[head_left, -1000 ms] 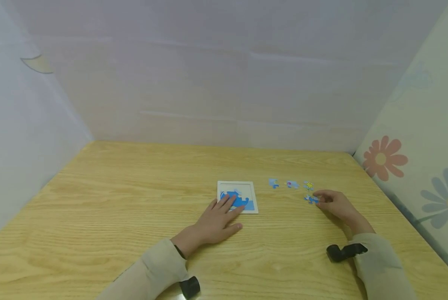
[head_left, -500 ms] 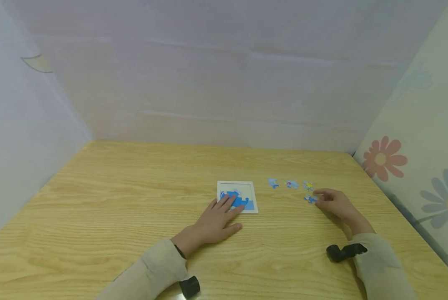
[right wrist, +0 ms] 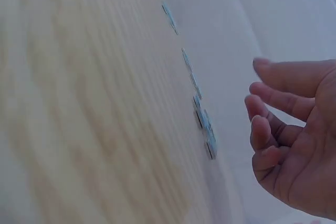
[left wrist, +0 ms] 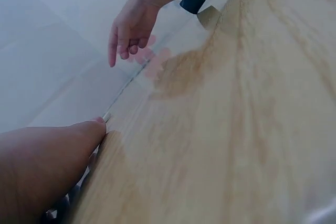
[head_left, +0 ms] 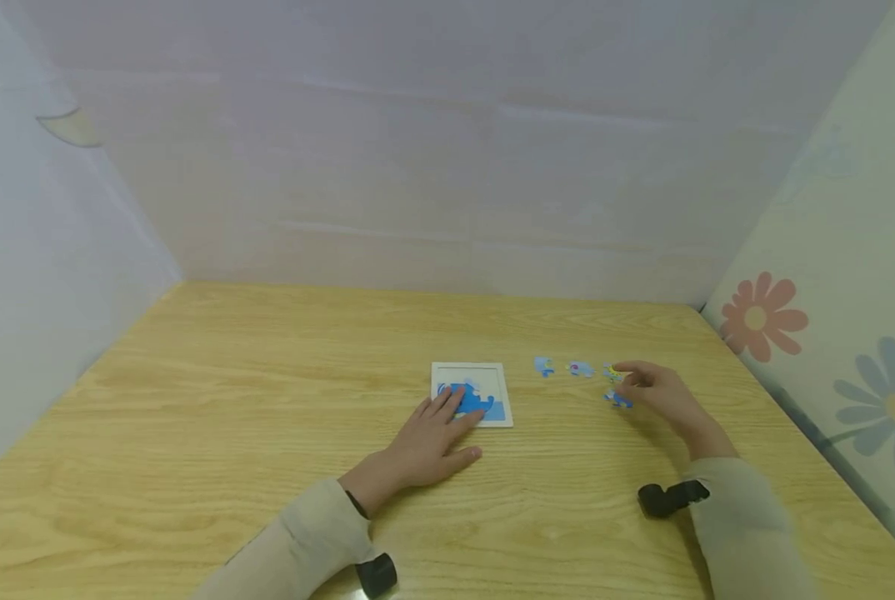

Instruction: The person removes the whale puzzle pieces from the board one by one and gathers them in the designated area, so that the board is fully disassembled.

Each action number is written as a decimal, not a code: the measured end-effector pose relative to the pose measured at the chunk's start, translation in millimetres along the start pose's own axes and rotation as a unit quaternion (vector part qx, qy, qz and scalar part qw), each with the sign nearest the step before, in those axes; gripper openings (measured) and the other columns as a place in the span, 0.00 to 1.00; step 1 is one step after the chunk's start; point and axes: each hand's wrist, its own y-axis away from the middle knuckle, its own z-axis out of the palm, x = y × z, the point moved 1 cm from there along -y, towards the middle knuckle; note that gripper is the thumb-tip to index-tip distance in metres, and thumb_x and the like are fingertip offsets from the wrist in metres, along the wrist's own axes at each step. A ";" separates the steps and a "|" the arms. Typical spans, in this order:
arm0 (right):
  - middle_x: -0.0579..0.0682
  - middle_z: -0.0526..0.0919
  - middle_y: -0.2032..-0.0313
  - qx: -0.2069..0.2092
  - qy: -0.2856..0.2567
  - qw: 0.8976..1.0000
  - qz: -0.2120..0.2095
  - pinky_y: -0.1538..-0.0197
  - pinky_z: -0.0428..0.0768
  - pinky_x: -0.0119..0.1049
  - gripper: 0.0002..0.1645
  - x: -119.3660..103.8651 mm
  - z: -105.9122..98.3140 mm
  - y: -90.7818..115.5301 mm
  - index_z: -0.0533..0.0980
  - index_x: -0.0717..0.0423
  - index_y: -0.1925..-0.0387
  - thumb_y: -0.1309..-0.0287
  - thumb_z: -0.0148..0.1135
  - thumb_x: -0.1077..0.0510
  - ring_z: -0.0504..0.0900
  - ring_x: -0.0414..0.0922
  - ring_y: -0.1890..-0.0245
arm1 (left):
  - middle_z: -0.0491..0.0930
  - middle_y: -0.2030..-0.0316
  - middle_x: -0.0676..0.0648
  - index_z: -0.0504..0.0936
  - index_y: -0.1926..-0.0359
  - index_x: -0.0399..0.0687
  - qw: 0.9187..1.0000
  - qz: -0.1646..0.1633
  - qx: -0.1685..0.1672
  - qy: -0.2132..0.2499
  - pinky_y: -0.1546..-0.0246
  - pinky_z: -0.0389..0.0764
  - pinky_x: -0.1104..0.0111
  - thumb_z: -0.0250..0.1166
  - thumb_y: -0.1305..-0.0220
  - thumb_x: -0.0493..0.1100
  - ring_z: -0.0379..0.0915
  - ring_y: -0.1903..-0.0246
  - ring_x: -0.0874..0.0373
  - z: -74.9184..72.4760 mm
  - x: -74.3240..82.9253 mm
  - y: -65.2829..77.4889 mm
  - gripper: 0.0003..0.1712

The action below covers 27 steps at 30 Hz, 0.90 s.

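My left hand [head_left: 428,442] rests with spread, fairly straight fingers on a small white-framed jigsaw board [head_left: 492,380], covering part of the blue picture fitted in its lower half. My right hand [head_left: 661,396] hovers above the loose pieces to the right, fingers loosely bent and nothing between them in the right wrist view. Below its fingertips lie a blue jigsaw piece [head_left: 618,401] and, just behind, a piece with a yellow flower [head_left: 610,373], partly covered by the fingers in the head view. The left wrist view shows my right hand [left wrist: 135,24] raised off the table.
Two more pieces lie between the board and my right hand: a pale blue one [head_left: 543,364] and one with a pink mark [head_left: 580,368]. The wooden table [head_left: 267,358] meets pale cloth walls at the back and sides.
My right hand has lifted off the blue piece and shifted slightly left and away from me, over the flower piece. The blue piece stays on the table. My left hand has kept its place.
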 end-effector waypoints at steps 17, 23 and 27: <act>0.55 0.73 0.68 -0.036 -0.056 0.997 -0.044 0.61 0.70 0.45 0.26 -52.0 55.2 -30.7 0.68 0.65 0.49 0.48 0.59 0.56 0.71 0.48 0.67 | 0.45 0.37 0.38 0.56 0.36 0.54 0.999 -0.006 -0.011 -0.039 0.45 0.46 0.50 0.42 0.38 0.61 0.36 0.38 0.43 -18.2 -11.7 8.9 0.32; 0.54 0.74 0.68 -0.059 -0.048 0.995 -0.069 0.65 0.71 0.43 0.24 -72.1 82.4 -40.0 0.68 0.66 0.50 0.47 0.58 0.59 0.71 0.48 0.69 | 0.44 0.37 0.37 0.56 0.36 0.53 1.000 -0.003 -0.014 -0.025 0.45 0.45 0.49 0.42 0.38 0.60 0.36 0.39 0.42 -22.0 -11.5 13.5 0.32; 0.53 0.74 0.70 -0.065 -0.053 0.994 -0.065 0.69 0.72 0.43 0.23 -80.0 97.1 -44.5 0.69 0.67 0.51 0.48 0.58 0.60 0.72 0.50 0.71 | 0.43 0.37 0.37 0.55 0.36 0.53 1.000 -0.007 -0.021 -0.019 0.45 0.44 0.49 0.41 0.38 0.61 0.35 0.39 0.42 -23.0 -11.5 15.0 0.32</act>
